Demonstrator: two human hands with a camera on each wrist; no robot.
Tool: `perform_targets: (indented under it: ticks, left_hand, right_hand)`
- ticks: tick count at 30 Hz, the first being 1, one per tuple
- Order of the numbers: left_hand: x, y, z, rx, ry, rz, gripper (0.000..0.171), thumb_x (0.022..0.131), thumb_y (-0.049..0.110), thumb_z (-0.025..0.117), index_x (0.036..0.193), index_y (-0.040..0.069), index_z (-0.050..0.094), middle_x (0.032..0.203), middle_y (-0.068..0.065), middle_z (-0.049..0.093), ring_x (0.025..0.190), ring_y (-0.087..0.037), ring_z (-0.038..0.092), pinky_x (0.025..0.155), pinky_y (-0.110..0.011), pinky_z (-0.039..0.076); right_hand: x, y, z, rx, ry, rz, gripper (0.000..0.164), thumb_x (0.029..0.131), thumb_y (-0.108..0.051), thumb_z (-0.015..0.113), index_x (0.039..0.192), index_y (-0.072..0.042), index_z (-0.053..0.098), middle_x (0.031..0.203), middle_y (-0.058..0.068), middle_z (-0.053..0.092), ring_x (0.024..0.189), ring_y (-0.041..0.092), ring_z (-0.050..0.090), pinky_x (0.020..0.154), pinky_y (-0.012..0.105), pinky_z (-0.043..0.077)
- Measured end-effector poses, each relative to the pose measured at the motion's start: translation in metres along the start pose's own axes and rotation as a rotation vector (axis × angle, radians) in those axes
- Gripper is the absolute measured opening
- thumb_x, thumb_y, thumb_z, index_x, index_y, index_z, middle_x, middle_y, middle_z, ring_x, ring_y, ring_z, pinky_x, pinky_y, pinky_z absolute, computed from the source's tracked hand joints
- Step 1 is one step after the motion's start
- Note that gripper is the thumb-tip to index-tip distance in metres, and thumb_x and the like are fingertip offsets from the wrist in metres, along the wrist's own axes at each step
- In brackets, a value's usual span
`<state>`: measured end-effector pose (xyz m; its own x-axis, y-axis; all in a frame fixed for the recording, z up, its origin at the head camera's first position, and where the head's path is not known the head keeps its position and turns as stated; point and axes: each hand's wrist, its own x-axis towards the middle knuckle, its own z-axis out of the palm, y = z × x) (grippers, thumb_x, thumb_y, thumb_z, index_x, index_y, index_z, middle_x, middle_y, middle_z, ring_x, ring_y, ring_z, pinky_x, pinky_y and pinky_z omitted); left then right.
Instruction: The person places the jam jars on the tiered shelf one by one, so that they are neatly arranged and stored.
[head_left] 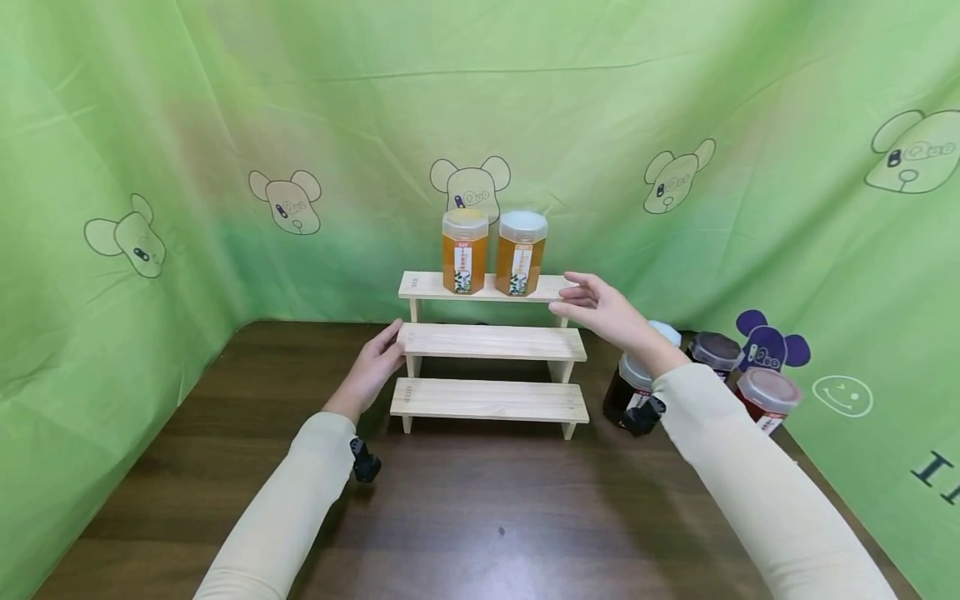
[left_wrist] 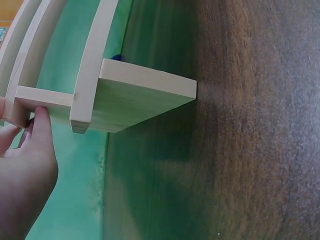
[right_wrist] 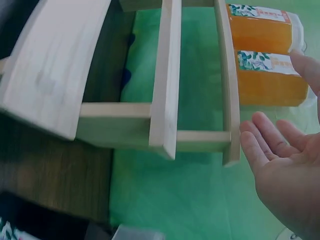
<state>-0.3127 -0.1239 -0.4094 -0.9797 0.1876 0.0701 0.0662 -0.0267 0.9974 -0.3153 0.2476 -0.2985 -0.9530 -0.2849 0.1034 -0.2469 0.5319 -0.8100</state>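
A three-step wooden display rack (head_left: pixel 491 342) stands on the table. On its top step, side by side, are two amber-filled hexagonal jars, the left one (head_left: pixel 465 258) with a yellowish lid and the right one (head_left: pixel 521 260) with a pale blue-white lid. My left hand (head_left: pixel 377 367) grips the left end of the middle step, its thumb against the wooden side support (left_wrist: pixel 47 96) in the left wrist view. Beside the right end of the top step is my right hand (head_left: pixel 603 315), holding nothing, fingers relaxed and apart from the right jar (right_wrist: pixel 272 82).
Right of the rack, several more jars stand on the dark wooden table (head_left: pixel 480 508): a dark one (head_left: pixel 624 390), a dark-lidded one (head_left: pixel 716 350) and a red one with a pink lid (head_left: pixel 768 392) among them. Green printed cloth (head_left: pixel 360 108) surrounds the table's back and sides.
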Motion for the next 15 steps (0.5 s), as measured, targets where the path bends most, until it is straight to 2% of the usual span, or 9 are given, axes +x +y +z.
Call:
perform_targets:
  ticks: [10, 15]
  left_hand:
    - [0.0, -0.001, 0.0, -0.015, 0.002, 0.005, 0.054, 0.109, 0.008, 0.037, 0.16, 0.005, 0.018, 0.163, -0.02, 0.018, 0.146, -0.029, 0.029, 0.117, -0.042, 0.031]
    - [0.0, -0.001, 0.0, -0.01, 0.002, 0.008, 0.054, 0.11, 0.009, 0.038, 0.16, 0.005, 0.019, 0.163, -0.019, 0.019, 0.146, -0.029, 0.029, 0.118, -0.043, 0.03]
  right_hand:
    - [-0.04, 0.008, -0.019, -0.054, 0.003, 0.013, 0.083, 0.098, -0.038, 0.067, 0.159, -0.004, 0.021, 0.15, 0.024, 0.042, 0.137, 0.039, 0.04, 0.114, 0.058, 0.031]
    - [-0.057, 0.022, -0.03, -0.075, 0.008, 0.025, 0.08, 0.099, -0.037, 0.066, 0.158, -0.004, 0.024, 0.149, 0.024, 0.043, 0.135, 0.04, 0.042, 0.111, 0.057, 0.035]
